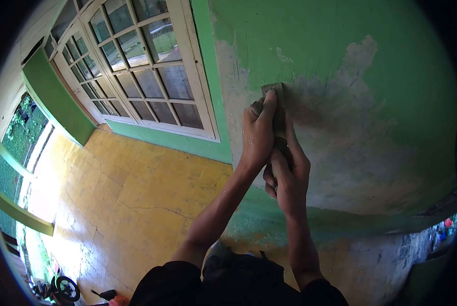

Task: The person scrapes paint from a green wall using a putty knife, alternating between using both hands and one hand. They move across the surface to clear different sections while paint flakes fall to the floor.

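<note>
Both my hands are on a scraper [273,87], its flat blade edge against the green painted wall [310,46]. My left hand [258,135] is closed around the upper part, the thumb pressed along the blade. Below it, my right hand [289,181] wraps round the dark handle, which the fingers mostly hide. Around the blade the paint is off, leaving a large grey, rough patch [335,132] with ragged edges. Small pale flakes cling to the back of my left hand.
White-framed glass panes [152,71] are set in the wall at the left. Yellow floor tiles [136,188] with cracks run below, with paint debris [254,229] near the wall's foot. A wheel [66,289] and a red item [119,301] are at the lower left.
</note>
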Motion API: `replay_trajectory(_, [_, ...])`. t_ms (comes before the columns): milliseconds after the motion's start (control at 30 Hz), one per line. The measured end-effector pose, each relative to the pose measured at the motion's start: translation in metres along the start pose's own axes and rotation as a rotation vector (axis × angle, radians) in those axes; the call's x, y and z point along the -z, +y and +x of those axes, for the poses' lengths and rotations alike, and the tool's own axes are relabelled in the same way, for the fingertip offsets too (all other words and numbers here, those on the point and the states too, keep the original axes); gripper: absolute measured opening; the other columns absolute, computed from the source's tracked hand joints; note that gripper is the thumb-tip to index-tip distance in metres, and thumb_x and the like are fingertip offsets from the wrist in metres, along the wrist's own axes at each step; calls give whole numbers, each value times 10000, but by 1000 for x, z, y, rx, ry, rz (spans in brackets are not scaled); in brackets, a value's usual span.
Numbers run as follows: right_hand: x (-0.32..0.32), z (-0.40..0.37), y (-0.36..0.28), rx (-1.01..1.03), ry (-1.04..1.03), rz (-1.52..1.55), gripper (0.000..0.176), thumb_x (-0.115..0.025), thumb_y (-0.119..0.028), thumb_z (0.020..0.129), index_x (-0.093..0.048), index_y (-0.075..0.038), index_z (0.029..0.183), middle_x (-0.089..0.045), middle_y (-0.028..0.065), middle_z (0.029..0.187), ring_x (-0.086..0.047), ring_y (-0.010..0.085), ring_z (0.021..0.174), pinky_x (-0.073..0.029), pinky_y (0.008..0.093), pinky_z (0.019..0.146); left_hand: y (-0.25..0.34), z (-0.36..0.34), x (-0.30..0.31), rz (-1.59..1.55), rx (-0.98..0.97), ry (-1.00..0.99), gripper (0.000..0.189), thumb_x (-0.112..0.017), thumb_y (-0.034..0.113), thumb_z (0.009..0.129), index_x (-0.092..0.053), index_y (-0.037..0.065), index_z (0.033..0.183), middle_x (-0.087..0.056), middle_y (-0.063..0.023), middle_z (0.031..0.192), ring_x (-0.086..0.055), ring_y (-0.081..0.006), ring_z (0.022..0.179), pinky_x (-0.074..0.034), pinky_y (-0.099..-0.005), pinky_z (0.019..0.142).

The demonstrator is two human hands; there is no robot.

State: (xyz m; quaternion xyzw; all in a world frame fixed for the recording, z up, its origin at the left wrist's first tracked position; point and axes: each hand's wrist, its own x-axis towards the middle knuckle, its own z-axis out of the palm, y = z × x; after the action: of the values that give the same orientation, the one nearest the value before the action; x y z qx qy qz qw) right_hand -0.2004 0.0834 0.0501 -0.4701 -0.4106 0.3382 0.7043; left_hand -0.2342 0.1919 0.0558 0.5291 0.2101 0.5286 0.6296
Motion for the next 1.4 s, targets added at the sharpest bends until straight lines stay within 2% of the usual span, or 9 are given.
replay_trajectory(300, [0,-9,4,-43,34,-92,674,-454,-9,968,-266,-72,1613,-573,9,803,-417,21,513,-342,223,421,-8,-6,2,-97,104,35,383,-529,282,1070,-547,77,747,-465,69,695,-374,-37,645,-311,-265,544])
replay_trajectory(400, [12,-11,-7,-169,-29,-104,679,-463,-11,968,-265,-76,1614,-558,-2,788,-417,21,511,-349,220,426,-12,-7,0,-101,61,75,377,-534,281,1068,-547,81,749,-471,71,698,-377,-34,644,-310,-262,541])
replay_trajectory(667, [2,-10,-1,-132,6,-79,675,-459,-6,976,-258,-80,1616,-528,-17,760,-414,20,507,-347,213,427,-12,-6,5,-125,86,62,368,-549,283,1063,-562,86,753,-494,68,703,-392,-24,650,-307,-257,533])
replay_trajectory(800, [-6,6,-10,-76,-29,-30,671,-454,1,979,-254,-75,1615,-538,-11,776,-416,19,501,-340,213,422,-1,12,8,-142,-34,22,375,-554,276,1060,-560,78,741,-480,65,671,-391,-31,628,-318,-259,528])
replay_trajectory(933, [-8,-2,-1,-86,2,-44,665,-449,5,985,-253,-74,1615,-545,-10,778,-410,16,489,-330,213,413,4,1,6,-88,76,93,417,-555,273,1057,-540,60,699,-482,59,639,-395,-37,606,-317,-272,515])
replay_trajectory(1000, [-6,-7,5,-127,31,-45,660,-445,9,986,-256,-72,1614,-554,-6,790,-406,13,485,-327,211,410,-2,3,8,-55,40,71,420,-557,276,1057,-547,52,702,-492,53,636,-406,-39,607,-325,-270,517])
replay_trajectory(1167, [-19,2,7,-40,24,26,671,-437,25,976,-245,-56,1614,-572,8,832,-404,10,486,-329,209,408,17,12,16,8,35,-8,429,-553,293,1058,-560,30,720,-498,35,627,-412,-48,609,-341,-279,526])
replay_trajectory(1267, [-17,-4,27,-36,44,58,680,-441,30,974,-228,-44,1615,-573,10,836,-406,9,485,-330,209,408,-10,5,25,102,36,-28,429,-551,294,1056,-549,21,725,-490,32,629,-415,-51,622,-347,-287,538])
replay_trajectory(1400, [-34,-3,28,22,102,138,690,-445,30,974,-201,-31,1616,-574,14,838,-409,8,485,-328,208,405,13,10,27,185,80,-102,422,-549,285,1053,-545,7,736,-493,22,635,-425,-52,640,-356,-289,552])
